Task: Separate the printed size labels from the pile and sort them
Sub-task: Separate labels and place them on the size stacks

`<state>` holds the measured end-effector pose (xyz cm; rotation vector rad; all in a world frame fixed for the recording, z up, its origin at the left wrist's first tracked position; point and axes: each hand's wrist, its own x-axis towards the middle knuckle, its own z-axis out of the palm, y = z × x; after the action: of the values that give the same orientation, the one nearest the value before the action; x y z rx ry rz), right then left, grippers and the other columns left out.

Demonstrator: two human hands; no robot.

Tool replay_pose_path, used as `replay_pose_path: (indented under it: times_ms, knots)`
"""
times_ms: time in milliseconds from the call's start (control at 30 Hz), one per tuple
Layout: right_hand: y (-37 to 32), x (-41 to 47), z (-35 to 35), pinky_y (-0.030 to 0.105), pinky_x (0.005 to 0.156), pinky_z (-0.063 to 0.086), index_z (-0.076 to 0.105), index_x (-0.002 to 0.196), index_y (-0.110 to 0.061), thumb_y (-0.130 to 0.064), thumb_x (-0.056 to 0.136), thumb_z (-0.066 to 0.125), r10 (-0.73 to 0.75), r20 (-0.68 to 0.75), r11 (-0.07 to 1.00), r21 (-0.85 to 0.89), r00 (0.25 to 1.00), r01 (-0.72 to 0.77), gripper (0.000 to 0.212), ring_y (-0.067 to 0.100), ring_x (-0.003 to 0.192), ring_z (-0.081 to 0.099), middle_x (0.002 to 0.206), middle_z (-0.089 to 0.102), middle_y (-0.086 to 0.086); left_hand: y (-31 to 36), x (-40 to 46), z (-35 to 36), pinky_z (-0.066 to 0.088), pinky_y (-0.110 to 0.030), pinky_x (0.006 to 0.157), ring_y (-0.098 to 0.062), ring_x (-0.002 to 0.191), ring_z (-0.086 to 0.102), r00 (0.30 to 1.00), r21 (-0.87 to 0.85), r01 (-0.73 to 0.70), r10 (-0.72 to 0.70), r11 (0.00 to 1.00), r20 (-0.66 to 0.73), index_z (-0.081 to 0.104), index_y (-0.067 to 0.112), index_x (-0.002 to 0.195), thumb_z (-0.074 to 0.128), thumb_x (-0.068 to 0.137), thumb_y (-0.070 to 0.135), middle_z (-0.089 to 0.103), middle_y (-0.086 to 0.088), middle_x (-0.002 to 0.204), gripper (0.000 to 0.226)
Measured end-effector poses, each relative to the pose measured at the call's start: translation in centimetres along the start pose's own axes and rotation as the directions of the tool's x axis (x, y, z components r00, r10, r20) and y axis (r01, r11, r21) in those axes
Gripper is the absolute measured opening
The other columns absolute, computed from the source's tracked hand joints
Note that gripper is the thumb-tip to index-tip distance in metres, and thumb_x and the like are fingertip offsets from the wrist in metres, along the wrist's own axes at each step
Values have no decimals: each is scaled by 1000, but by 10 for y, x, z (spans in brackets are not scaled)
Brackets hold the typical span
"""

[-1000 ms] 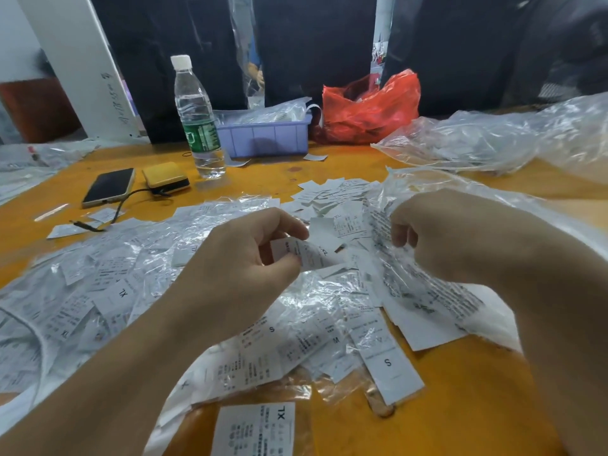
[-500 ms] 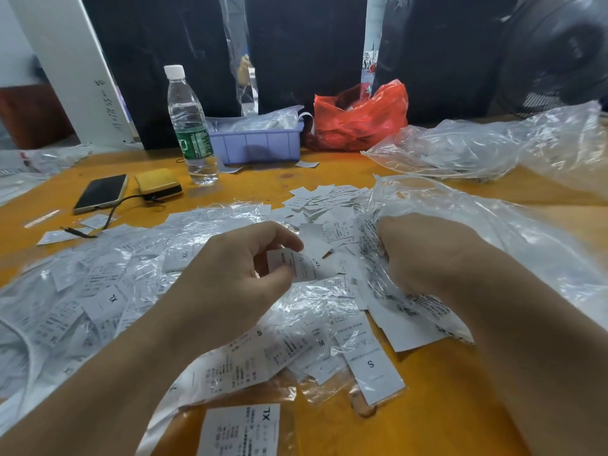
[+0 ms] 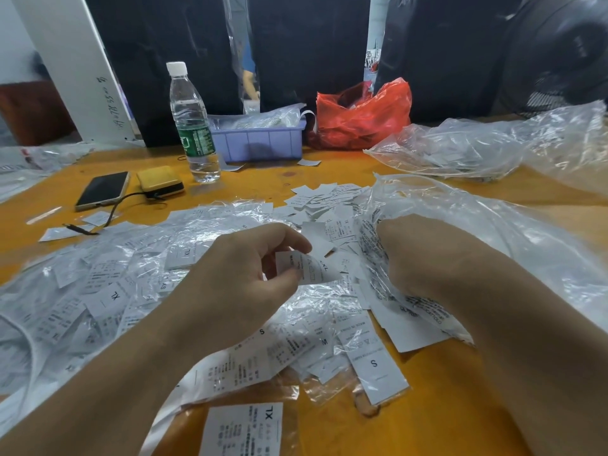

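Barely started tbh: left hand is pinching one label, right hand is digging into the pile, grip hidden; loads left mid-tabletop.

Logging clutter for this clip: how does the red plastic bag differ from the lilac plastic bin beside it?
The red plastic bag is soft, crumpled and translucent; the lilac plastic bin is rigid, rectangular and opaque. The bag's contents are hard to make out, while clear plastic wrap sticks out of the bin. Both sit at the far edge of the orange table.
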<state>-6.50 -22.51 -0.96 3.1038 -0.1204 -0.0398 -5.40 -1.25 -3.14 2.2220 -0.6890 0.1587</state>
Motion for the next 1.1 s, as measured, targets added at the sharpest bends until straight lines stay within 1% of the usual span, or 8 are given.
replay_pose_path:
  times_ms: [167,367,433,533,633,700,833,1100]
  knots:
    - [-1,0,0,28,57,38,53,98,-12,-1,85,49,-7,-60,998,58,998,10,18,15,64,43,78,41,-1,0,0,0,47,-12,53,-6,60,59,1000,7,5,-5,1000,-6,67,42,94,67,86,23,67,21,83,20]
    - [-9,-3,-9,27,71,48,58,114,-9,2,75,51,18,-547,904,366,837,220,41,21,84,52,97,51,4,3,2,-2,50,-15,53,-7,68,63,1000,-33,-8,8,999,-3,55,49,105,63,89,18,66,21,87,36]
    - [-15,-6,-11,18,64,48,63,109,-15,-1,75,57,23,-527,728,592,850,347,37,11,71,50,81,52,-4,2,3,-3,50,-22,47,-14,66,61,1000,-33,11,-12,999,-18,55,51,102,61,90,15,66,18,85,38]
    - [-25,-9,-12,33,58,55,65,103,-10,10,77,56,-124,-348,229,901,929,368,34,10,57,50,68,48,0,-1,5,-6,47,-23,51,-18,66,60,997,-7,40,-41,999,-61,68,40,81,59,86,10,68,8,75,31]
    - [-33,-8,-9,26,56,49,63,99,-1,15,75,59,-283,-273,-267,943,920,198,29,10,48,43,63,45,4,-2,7,-6,49,-23,57,-15,68,62,998,-48,27,-30,998,-60,71,33,75,61,85,22,67,4,69,19]
    - [-35,-7,-8,24,56,49,62,99,-1,8,70,67,-325,-262,-399,909,909,120,31,9,46,45,59,46,2,1,6,-7,44,-20,49,-11,60,58,999,-137,33,-34,990,-7,71,35,80,55,78,47,65,6,68,21]
    - [-35,-5,-5,25,64,49,65,98,-4,12,60,69,-380,-245,-414,907,892,73,41,15,59,49,70,48,2,-1,7,-5,39,-16,56,4,60,54,993,-161,99,-85,982,87,68,30,90,43,71,79,61,14,77,58]
    - [-38,-2,2,23,61,55,68,95,-4,13,61,74,-358,-154,-301,953,921,42,39,16,60,55,73,53,7,-2,11,-12,40,-17,54,-1,53,53,990,-401,117,-137,908,-20,73,23,79,69,89,25,60,11,58,12]
